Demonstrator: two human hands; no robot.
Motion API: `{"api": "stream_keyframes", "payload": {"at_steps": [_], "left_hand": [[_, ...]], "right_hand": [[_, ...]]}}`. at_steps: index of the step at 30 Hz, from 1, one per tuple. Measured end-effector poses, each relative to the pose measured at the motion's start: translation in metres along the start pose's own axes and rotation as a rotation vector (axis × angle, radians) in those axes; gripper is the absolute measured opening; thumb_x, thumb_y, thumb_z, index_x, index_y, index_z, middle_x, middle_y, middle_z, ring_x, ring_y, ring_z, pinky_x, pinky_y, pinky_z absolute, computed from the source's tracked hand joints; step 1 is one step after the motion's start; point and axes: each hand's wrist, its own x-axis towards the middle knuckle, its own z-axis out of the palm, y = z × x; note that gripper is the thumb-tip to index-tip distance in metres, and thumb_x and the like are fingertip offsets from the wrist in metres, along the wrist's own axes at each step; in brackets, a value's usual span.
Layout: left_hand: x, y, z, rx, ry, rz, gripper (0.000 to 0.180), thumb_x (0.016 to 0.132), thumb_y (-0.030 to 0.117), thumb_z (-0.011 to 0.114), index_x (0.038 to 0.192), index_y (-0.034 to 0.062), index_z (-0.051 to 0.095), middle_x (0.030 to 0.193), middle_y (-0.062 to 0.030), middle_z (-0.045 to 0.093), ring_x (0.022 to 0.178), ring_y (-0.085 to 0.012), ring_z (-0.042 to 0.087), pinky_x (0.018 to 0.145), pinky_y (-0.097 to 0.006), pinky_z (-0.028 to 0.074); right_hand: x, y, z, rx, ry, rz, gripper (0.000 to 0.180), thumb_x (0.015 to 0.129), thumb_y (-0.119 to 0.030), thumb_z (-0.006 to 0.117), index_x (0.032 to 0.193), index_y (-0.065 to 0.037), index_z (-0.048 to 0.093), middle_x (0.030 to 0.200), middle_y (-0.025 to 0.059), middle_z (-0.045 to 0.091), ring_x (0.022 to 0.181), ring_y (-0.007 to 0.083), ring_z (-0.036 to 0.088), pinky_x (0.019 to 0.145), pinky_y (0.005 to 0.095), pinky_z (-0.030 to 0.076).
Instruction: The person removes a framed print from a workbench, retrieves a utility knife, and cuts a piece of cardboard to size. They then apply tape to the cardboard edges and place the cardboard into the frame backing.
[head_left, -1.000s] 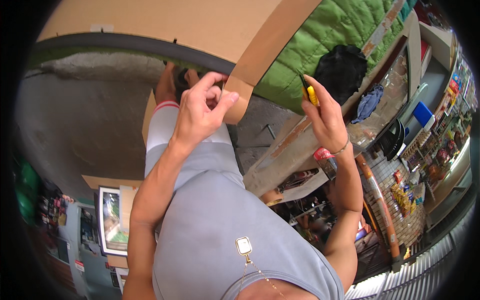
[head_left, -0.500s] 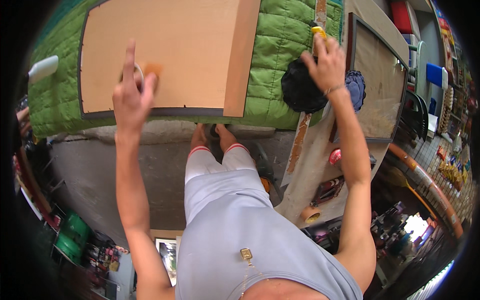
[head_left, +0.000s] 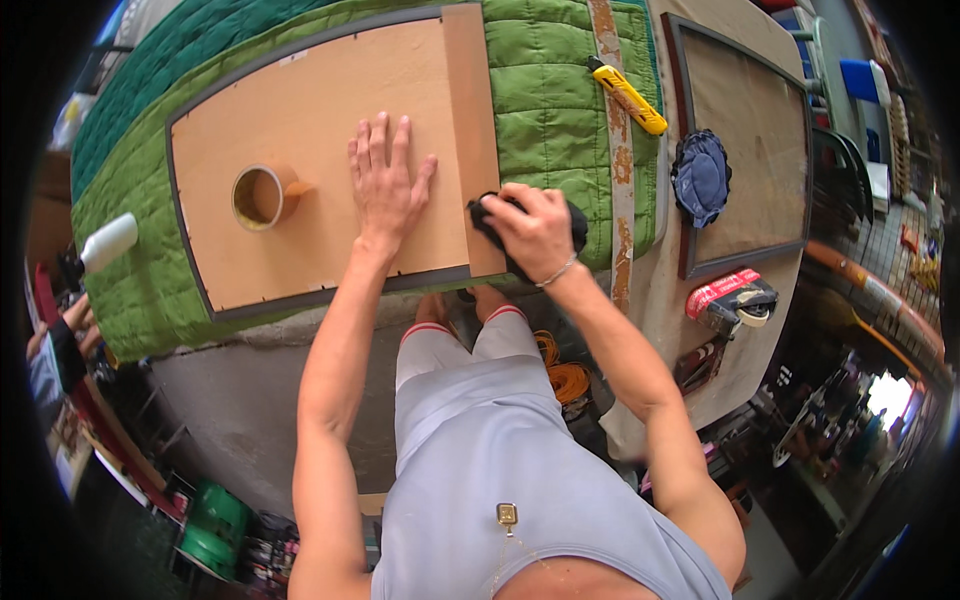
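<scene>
A backing board (head_left: 330, 110) in a thin dark frame lies face down on a green quilted cover (head_left: 550, 110). Brown tape (head_left: 472, 110) runs along its right edge. My left hand (head_left: 388, 185) rests flat on the board, fingers spread, left of that tape. My right hand (head_left: 532, 228) is closed around a bunched black cloth (head_left: 577, 228), pressing it on the lower part of the tape. A roll of brown tape (head_left: 286, 203) stands on the board to the left of my left hand. Beyond my right hand, a yellow utility knife (head_left: 630, 100) lies across a worn metal strip (head_left: 620, 155).
Right of the quilt are a dark-framed panel (head_left: 750, 150), a blue bunched cloth (head_left: 702, 178) and a red-and-black packet (head_left: 735, 300). A white bottle (head_left: 110, 242) lies at the quilt's left side. Orange cord (head_left: 570, 382) is coiled on the floor. Another person's arm (head_left: 75, 315) shows far left.
My left hand has let go of the tape roll and now lies flat on the board. My right hand has released the utility knife and brought the black cloth left onto the tape.
</scene>
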Motion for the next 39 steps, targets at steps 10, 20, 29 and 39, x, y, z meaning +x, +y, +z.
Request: {"api": "stream_keyframes", "payload": {"at_steps": [10, 20, 29, 39], "left_hand": [[-0.005, -0.003, 0.008, 0.03, -0.094, -0.073, 0.062, 0.088, 0.041, 0.061, 0.141, 0.0132, 0.044, 0.148, -0.012, 0.038, 0.14, -0.0323, 0.029, 0.114, -0.048, 0.021], [0.0, -0.005, 0.008, -0.006, -0.066, -0.111, 0.062, 0.088, 0.045, 0.061, 0.14, 0.0157, 0.046, 0.146, -0.0113, 0.04, 0.139, -0.0304, 0.03, 0.115, -0.047, 0.02], [-0.007, -0.011, 0.017, 0.138, -0.098, -0.037, 0.061, 0.093, 0.047, 0.053, 0.143, 0.0136, 0.042, 0.148, -0.0114, 0.04, 0.138, -0.0305, 0.034, 0.113, -0.048, 0.023], [-0.001, -0.017, 0.018, 0.216, -0.049, 0.044, 0.064, 0.095, 0.059, 0.041, 0.143, 0.0162, 0.042, 0.146, -0.0113, 0.042, 0.136, -0.0311, 0.036, 0.11, -0.047, 0.028]], "right_hand": [[0.165, 0.075, 0.057, -0.271, 0.352, 0.017, 0.013, 0.076, -0.031, 0.072, 0.088, -0.027, 0.074, 0.084, -0.0028, 0.065, 0.077, 0.0181, 0.062, 0.072, 0.0397, 0.034], [0.024, -0.018, 0.031, -0.192, 0.205, 0.249, 0.023, 0.073, -0.02, 0.071, 0.096, -0.025, 0.074, 0.084, -0.0018, 0.06, 0.079, 0.0167, 0.057, 0.072, 0.0376, 0.034], [0.17, 0.074, 0.083, -0.248, 0.448, 0.167, 0.014, 0.071, -0.024, 0.061, 0.078, -0.029, 0.072, 0.074, 0.0003, 0.06, 0.071, 0.0213, 0.06, 0.062, 0.0436, 0.037], [0.149, 0.052, 0.107, -0.339, 0.59, 0.247, 0.007, 0.07, -0.029, 0.061, 0.07, -0.029, 0.069, 0.094, 0.0006, 0.061, 0.093, 0.0236, 0.058, 0.095, 0.0602, 0.032]]}}
